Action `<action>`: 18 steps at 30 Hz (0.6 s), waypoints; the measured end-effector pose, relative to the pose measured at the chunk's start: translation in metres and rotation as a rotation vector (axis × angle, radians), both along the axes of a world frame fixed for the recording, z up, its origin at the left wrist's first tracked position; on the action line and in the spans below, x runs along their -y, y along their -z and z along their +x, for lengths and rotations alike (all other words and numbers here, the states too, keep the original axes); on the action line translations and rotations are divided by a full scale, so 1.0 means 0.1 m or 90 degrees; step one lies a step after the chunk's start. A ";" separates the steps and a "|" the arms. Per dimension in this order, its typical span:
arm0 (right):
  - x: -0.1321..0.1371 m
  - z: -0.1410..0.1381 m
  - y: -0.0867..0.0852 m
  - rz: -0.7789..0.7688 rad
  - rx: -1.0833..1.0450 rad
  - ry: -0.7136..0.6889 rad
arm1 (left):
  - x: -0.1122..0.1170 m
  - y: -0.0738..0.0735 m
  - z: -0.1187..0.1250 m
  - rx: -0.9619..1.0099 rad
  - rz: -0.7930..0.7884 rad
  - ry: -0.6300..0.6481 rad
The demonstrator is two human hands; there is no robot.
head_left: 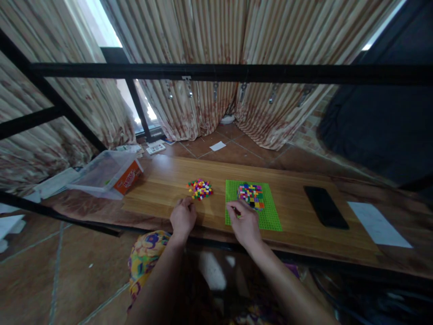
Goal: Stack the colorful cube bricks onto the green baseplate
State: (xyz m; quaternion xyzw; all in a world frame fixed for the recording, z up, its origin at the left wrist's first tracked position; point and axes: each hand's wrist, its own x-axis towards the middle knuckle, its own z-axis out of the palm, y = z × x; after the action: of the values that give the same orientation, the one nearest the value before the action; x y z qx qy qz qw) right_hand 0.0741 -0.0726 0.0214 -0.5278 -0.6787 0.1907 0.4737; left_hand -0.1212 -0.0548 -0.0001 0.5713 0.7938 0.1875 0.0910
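A loose pile of small multicoloured toy bricks (200,188) lies on the wooden board. Just in front of it, my left hand (183,218) rests with its fingers curled closed; whatever they may hold is hidden. To the right is a green studded baseplate (271,212) carrying a block of tightly packed coloured bricks (251,194). Over the near left part of that baseplate, my right hand (244,223) has thumb and fingers pinched together. Anything between those fingertips is too small to name. This hand partly covers the block's near left edge.
On the board's left stands a clear plastic box (101,174) with an orange label. A black phone (325,206) and a white paper sheet (379,224) lie to the right. A black metal bar (216,72) crosses above the far side, before striped curtains (209,36).
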 end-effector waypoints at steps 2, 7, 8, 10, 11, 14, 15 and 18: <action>-0.03 -0.19 0.08 -0.029 0.031 -0.036 | 0.00 0.00 0.00 -0.005 0.002 0.001; -0.32 -0.50 0.27 -0.075 0.139 -0.024 | 0.01 0.00 0.01 -0.005 0.011 0.006; -0.39 -0.54 0.29 -0.086 0.158 -0.016 | 0.01 0.00 0.01 -0.005 0.010 0.005; -0.50 -0.60 0.32 -0.103 0.190 -0.011 | 0.01 0.00 0.01 -0.006 0.011 0.004; -0.54 -0.63 0.34 -0.108 0.205 -0.013 | 0.01 0.00 0.00 -0.005 0.011 0.004; -0.61 -0.70 0.36 -0.118 0.245 -0.014 | 0.01 -0.01 0.00 0.005 0.011 0.006; -0.61 -0.71 0.37 -0.123 0.256 -0.010 | 0.01 -0.01 0.00 0.008 0.009 0.006; -0.62 -0.74 0.36 -0.137 0.281 -0.004 | 0.01 -0.02 0.01 0.009 0.008 0.006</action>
State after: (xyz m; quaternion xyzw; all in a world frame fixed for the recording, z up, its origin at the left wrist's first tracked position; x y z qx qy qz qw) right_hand -0.0003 -0.0103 -0.0147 -0.6023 -0.7430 0.1433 0.2542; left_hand -0.1206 -0.0560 0.0016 0.5741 0.7893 0.1961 0.0943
